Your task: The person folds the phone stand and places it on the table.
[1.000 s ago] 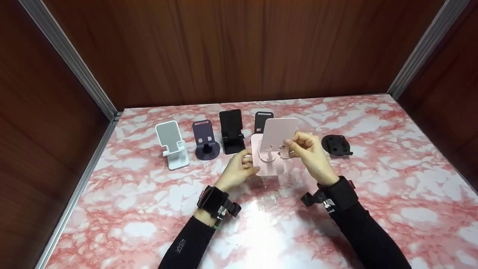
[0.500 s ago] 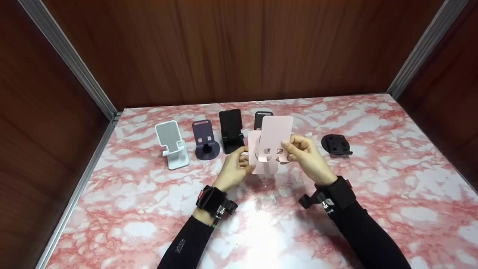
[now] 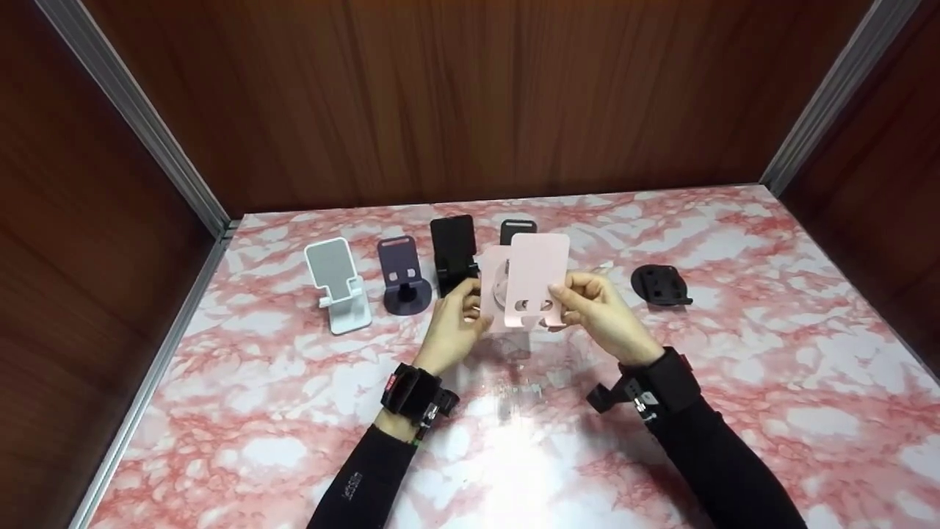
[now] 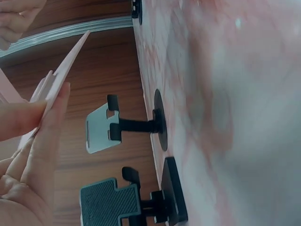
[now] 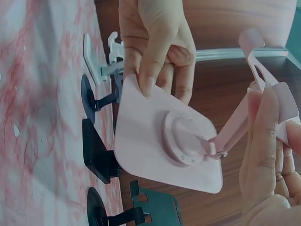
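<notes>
With the left hand (image 3: 452,327), pinching a smooth pink rounded-rectangular base plate (image 5: 153,139) by its left edge, and with the right hand (image 3: 606,316), pinching a slotted pink panel (image 3: 540,266) low on its right, holding both between, panel lengthwise upright, revealing clearly only in the right wrist view the pink hinged arm (image 5: 233,123) behind.
</notes>
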{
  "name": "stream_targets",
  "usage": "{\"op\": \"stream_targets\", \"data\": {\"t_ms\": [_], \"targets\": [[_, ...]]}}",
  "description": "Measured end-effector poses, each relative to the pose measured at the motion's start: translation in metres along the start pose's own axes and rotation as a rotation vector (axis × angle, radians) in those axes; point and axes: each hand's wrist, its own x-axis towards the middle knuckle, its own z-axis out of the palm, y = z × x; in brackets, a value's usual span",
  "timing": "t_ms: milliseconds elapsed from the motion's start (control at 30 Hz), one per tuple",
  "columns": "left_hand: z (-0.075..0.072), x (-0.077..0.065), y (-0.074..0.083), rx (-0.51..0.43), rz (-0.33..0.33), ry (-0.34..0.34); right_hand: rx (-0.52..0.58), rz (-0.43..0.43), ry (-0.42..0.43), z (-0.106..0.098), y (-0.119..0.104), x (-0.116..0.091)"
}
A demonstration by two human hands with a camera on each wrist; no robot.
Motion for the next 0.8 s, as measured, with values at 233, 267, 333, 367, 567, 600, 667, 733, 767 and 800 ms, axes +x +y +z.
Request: {"op": "stream_targets", "data": {"t_ms": [233, 267, 333, 367, 567, 600, 667, 733, 767, 800], "targets": [[-0.0024, 0.0009, 0.0004, 0.045, 0.082, 0.059, 0.025, 0.024, -0.064, 0.0017, 0.0013, -0.0009], [-0.0028, 0.0008, 0.0003, 0.051, 0.095, 0.067, 0.029, 0.027, -0.070, 0.0022, 0.0014, -0.0010], [-0.0036, 0.0007, 0.0002, 0.071, 0.121, 0.085, 0.034, 0.031, -0.085, 0.0034, 0.0015, -0.0010], [-0.0040, 0.0005, 0.0003, 0.082, 0.134, 0.095, 0.035, 0.031, -0.088, 0.0040, 0.0016, -0.0010], [-0.0057, 0.0007, 0.0003, 0.149, 0.206, 0.150, 0.058, 0.039, -0.107, 0.0054, 0.0030, -0.0008], [-0.0060, 0.0008, 0.0003, 0.154, 0.218, 0.157, 0.059, 0.042, -0.112, 0.0054, 0.0032, -0.0008], [-0.0066, 0.0009, 0.0006, 0.159, 0.236, 0.168, 0.063, 0.055, -0.123, 0.0052, 0.0034, -0.0010], [-0.0073, 0.0009, 0.0008, 0.161, 0.255, 0.175, 0.071, 0.074, -0.134, 0.0052, 0.0034, -0.0014], [-0.0076, 0.0009, 0.0011, 0.167, 0.263, 0.179, 0.076, 0.085, -0.140, 0.0052, 0.0033, -0.0016], [-0.0079, 0.0008, 0.0014, 0.171, 0.273, 0.181, 0.082, 0.096, -0.148, 0.0051, 0.0035, -0.0017]]}}
